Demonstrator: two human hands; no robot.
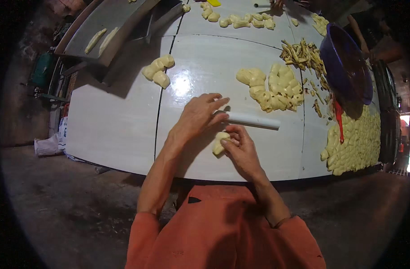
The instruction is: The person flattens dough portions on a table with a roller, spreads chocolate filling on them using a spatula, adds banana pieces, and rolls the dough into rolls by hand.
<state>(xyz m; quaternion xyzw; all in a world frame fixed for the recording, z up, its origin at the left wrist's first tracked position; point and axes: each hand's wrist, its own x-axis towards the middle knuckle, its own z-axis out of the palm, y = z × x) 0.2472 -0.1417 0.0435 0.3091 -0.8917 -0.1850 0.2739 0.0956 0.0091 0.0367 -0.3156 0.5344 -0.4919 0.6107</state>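
My right hand (243, 150) pinches a small pale-yellow piece of dough (220, 142) between thumb and fingers, close to the table's near edge. Just beyond it lies a white rolling pin (254, 120), slanting slightly down to the right. Over the pin's left end is my left hand (200, 114), its thumb and fingers stretched out and apart. The fingers partly hide that end, and whether they touch it I cannot tell. A joined cluster of dough pieces (272, 89) sits beyond the pin to the right. To the far left rests a smaller clump of dough (160, 71).
On the right stand a purple basin (344, 67), a pile of brownish-yellow strips (303, 56), a red-handled utensil (338, 123) and a broad spread of dough pieces (355, 143). A metal tray (84, 31) holds long dough pieces at upper left. Another person's arm (358, 33) shows at upper right.
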